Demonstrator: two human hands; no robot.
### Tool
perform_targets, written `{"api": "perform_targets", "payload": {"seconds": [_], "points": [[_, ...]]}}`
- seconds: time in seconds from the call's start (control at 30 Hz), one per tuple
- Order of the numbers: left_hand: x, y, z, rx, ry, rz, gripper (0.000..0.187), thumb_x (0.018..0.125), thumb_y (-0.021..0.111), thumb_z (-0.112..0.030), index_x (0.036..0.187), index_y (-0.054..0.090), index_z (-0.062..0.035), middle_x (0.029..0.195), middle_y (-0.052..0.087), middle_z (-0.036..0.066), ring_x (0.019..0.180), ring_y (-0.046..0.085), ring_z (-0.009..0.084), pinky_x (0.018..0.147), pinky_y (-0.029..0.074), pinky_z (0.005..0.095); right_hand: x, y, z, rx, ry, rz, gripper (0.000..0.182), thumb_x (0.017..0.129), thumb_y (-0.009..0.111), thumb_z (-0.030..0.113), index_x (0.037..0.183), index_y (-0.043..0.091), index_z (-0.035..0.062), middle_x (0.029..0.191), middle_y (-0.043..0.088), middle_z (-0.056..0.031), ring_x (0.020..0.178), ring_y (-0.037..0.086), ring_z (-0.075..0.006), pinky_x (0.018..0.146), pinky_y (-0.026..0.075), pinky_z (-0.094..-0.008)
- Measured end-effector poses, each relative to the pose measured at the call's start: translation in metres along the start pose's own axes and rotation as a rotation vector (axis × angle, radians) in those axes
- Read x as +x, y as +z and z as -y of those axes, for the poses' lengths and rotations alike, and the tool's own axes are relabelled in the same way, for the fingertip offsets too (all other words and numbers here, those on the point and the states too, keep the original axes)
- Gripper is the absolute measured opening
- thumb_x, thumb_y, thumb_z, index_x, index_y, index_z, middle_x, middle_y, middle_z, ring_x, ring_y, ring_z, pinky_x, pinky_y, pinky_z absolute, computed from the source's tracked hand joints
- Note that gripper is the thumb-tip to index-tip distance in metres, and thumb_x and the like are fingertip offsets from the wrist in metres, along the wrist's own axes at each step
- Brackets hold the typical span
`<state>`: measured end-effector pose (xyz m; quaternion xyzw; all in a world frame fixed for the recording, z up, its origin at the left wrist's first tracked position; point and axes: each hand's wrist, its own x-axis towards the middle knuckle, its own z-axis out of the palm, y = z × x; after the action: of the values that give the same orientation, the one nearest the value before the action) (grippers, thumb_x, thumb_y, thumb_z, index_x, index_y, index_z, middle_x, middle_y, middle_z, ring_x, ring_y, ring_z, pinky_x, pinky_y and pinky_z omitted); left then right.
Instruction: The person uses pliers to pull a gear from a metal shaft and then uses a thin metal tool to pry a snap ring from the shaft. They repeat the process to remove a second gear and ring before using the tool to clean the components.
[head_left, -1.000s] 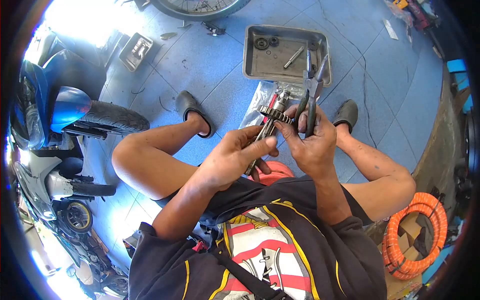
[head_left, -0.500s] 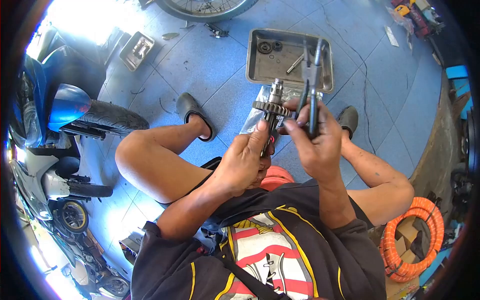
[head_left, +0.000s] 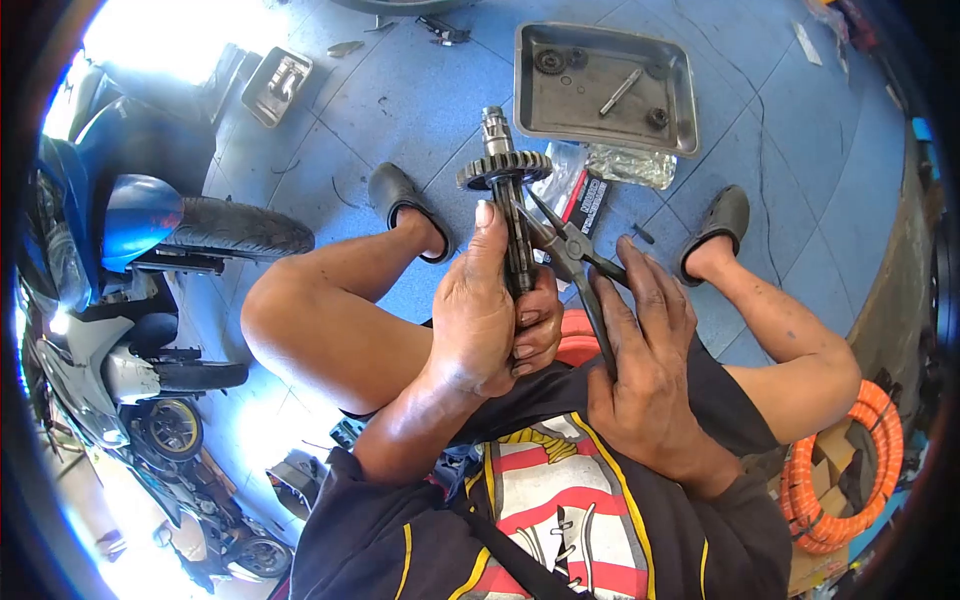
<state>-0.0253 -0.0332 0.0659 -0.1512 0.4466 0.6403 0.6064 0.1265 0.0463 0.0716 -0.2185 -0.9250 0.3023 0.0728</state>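
Observation:
My left hand [head_left: 490, 310] is wrapped round the lower part of a metal gear shaft [head_left: 512, 225], thumb lying along it. The shaft stands nearly upright in view, with a toothed gear [head_left: 503, 170] near its top end. My right hand [head_left: 645, 370] holds pliers [head_left: 577, 247] by the handles, the fingers closed on them. The jaws are spread, and their tips are beside the shaft just below the gear; whether they touch it I cannot tell.
Beyond my hands lies a metal tray [head_left: 606, 138] with gears and a pin. A smaller tray [head_left: 277, 87] sits at upper left. Motorcycles stand at left, a front tyre [head_left: 235, 228] near my knee. An orange hose coil [head_left: 800, 490] is at lower right.
The pliers have swung from pointing up to pointing at the shaft, and their jaws have opened. My left hand and the shaft have shifted left. The tray appears farther right and higher.

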Motion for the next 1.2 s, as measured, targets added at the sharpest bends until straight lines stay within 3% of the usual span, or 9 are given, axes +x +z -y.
{"api": "perform_targets", "payload": {"seconds": [0.17, 0.27, 0.33, 0.37, 0.43, 0.83, 1.2], "points": [[0.0, -0.002, 0.003, 0.054, 0.045, 0.031, 0.068, 0.094, 0.027, -0.069, 0.063, 0.041, -0.0109, 0.045, 0.025, -0.003, 0.029, 0.025, 0.0113, 0.026, 0.023, 0.0257, 0.007, 0.001, 0.003, 0.018, 0.009, 0.02, 0.062, 0.063, 0.06, 0.001, 0.123, 0.051, -0.0131, 0.145, 0.029, -0.0311, 0.127, 0.034, -0.0468, 0.104, 0.023, -0.0607], [0.001, -0.001, 0.003, 0.052, 0.073, 0.04, 0.069, 0.094, 0.026, -0.068, 0.074, 0.052, -0.0075, 0.046, 0.027, -0.003, 0.03, 0.025, 0.0102, 0.027, 0.023, 0.025, 0.009, -0.001, 0.004, 0.01, -0.01, 0.038, 0.061, 0.065, 0.059, 0.001, 0.124, 0.051, -0.0133, 0.145, 0.028, -0.0325, 0.128, 0.034, -0.0479, 0.103, 0.023, -0.0634], [0.0, 0.006, 0.001, 0.022, 0.075, -0.046, 0.07, 0.096, 0.026, -0.067, 0.098, 0.059, -0.0045, 0.048, 0.029, -0.004, 0.031, 0.025, 0.0091, 0.028, 0.024, 0.0241, 0.01, -0.002, 0.005, -0.024, -0.019, 0.076, 0.061, 0.067, 0.059, 0.002, 0.125, 0.05, -0.0137, 0.146, 0.025, -0.0347, 0.131, 0.031, -0.0505, 0.101, 0.023, -0.0668], [-0.001, 0.007, 0.001, 0.023, 0.074, -0.045, 0.07, 0.096, 0.026, -0.067, 0.098, 0.059, -0.0045, 0.048, 0.029, -0.004, 0.031, 0.025, 0.0091, 0.028, 0.024, 0.0241, 0.01, -0.002, 0.006, -0.024, -0.017, 0.076, 0.061, 0.067, 0.059, 0.002, 0.125, 0.05, -0.0137, 0.146, 0.025, -0.0347, 0.131, 0.031, -0.0505, 0.101, 0.023, -0.0668], [-0.001, 0.009, 0.002, 0.043, 0.102, -0.073, 0.07, 0.096, 0.026, -0.065, 0.116, 0.055, -0.0049, 0.05, 0.03, -0.004, 0.031, 0.026, 0.0085, 0.029, 0.024, 0.0234, 0.011, -0.001, 0.006, -0.005, -0.001, 0.105, 0.062, 0.069, 0.059, 0.003, 0.127, 0.048, -0.0139, 0.147, 0.023, -0.0367, 0.134, 0.027, -0.0532, 0.101, 0.02, -0.0703], [0.001, 0.006, 0.006, 0.016, 0.135, -0.055, 0.067, 0.097, 0.026, -0.063, 0.114, 0.056, -0.0052, 0.05, 0.03, -0.004, 0.031, 0.025, 0.0085, 0.028, 0.023, 0.0234, 0.013, -0.003, 0.005, 0.118, 0.008, 0.153, 0.066, 0.069, 0.06, 0.004, 0.13, 0.043, -0.0152, 0.146, 0.017, -0.0407, 0.134, 0.022, -0.0591, 0.1, 0.018, -0.0747], [0.002, 0.007, 0.006, 0.032, 0.152, -0.047, 0.068, 0.098, 0.025, -0.063, 0.116, 0.055, -0.0037, 0.05, 0.03, -0.004, 0.031, 0.025, 0.0088, 0.028, 0.023, 0.0238, 0.013, -0.005, 0.0, 0.113, -0.017, 0.158, 0.066, 0.07, 0.059, 0.004, 0.131, 0.043, -0.0155, 0.146, 0.017, -0.0405, 0.132, 0.025, -0.0588, 0.098, 0.02, -0.0754]]}}
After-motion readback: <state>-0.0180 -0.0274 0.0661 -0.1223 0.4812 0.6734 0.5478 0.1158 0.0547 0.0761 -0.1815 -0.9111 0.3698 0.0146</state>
